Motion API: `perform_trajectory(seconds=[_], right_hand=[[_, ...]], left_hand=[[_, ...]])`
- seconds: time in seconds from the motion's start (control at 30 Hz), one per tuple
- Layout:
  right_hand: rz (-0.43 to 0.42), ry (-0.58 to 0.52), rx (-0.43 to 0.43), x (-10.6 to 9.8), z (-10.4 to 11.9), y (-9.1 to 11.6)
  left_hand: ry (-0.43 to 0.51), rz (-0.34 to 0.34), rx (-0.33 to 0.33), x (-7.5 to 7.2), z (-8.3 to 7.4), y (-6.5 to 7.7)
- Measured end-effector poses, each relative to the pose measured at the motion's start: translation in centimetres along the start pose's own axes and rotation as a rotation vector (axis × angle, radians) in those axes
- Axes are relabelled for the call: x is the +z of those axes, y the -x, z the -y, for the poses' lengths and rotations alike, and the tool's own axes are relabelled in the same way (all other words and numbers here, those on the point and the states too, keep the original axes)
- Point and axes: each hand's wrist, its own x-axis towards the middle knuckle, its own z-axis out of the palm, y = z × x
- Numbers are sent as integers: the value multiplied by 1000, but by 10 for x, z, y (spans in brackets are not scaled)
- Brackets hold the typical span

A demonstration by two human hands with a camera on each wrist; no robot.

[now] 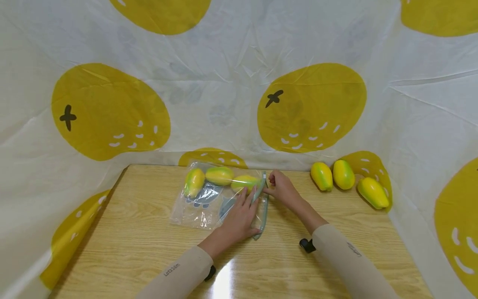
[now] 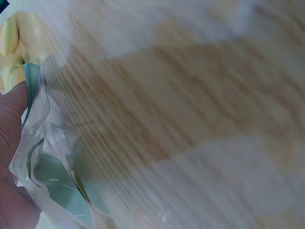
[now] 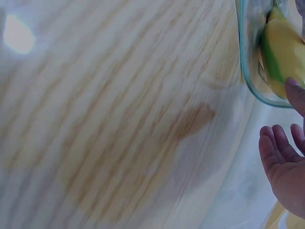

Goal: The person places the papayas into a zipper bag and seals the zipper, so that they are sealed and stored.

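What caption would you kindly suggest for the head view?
Left hand and right hand at a clear plastic, teal-edged bag holding three oval yellow-green fruits.

Six yellow-green fruits [image 1: 321, 176], one clear bag [image 1: 201, 214], two bare hands [image 1: 237, 215], one wooden table [image 1: 130, 249]

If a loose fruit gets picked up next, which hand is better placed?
Probably the right hand: it is nearer the three loose fruits, while the left hand rests on the bag and would have to reach farther across.
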Motion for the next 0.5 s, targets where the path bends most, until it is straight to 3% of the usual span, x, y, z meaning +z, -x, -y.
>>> perform_trajectory(seconds=[0.2, 0.5], right_hand=[[27, -36, 54, -15, -7, 14], [-6, -22, 69, -42, -39, 34]], left_hand=[[17, 7, -17, 1, 0, 0], [24, -3, -12, 2, 2, 1]])
